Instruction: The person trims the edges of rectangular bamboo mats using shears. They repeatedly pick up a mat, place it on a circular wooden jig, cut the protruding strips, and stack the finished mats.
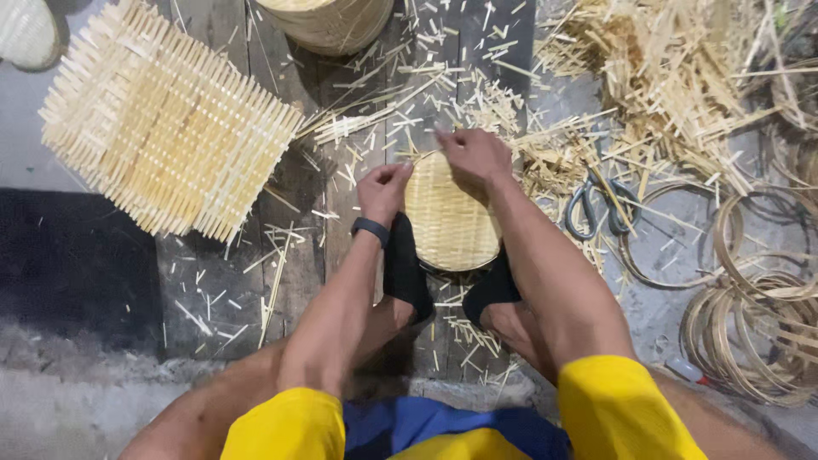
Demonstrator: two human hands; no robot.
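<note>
Both hands, left hand [385, 189] and right hand [474, 155], pinch the rim of the small woven basket [450, 223] with closed fingers; it looks light, springy, best gripped at its edge.

Round woven stack [328, 21] cut off by top edge; pale basket [25, 32] clipped at top-left corner; scissors [596, 204] half buried under bamboo strips [673, 85]; small basket [450, 217] lower rim hidden behind feet [409, 273]; fingertips blurred.

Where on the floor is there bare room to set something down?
Barest: the dark floor strip below the square woven mat, left of the left hand. Crowded: scissors, bamboo rings and the sliver pile right of the round basket.
</note>
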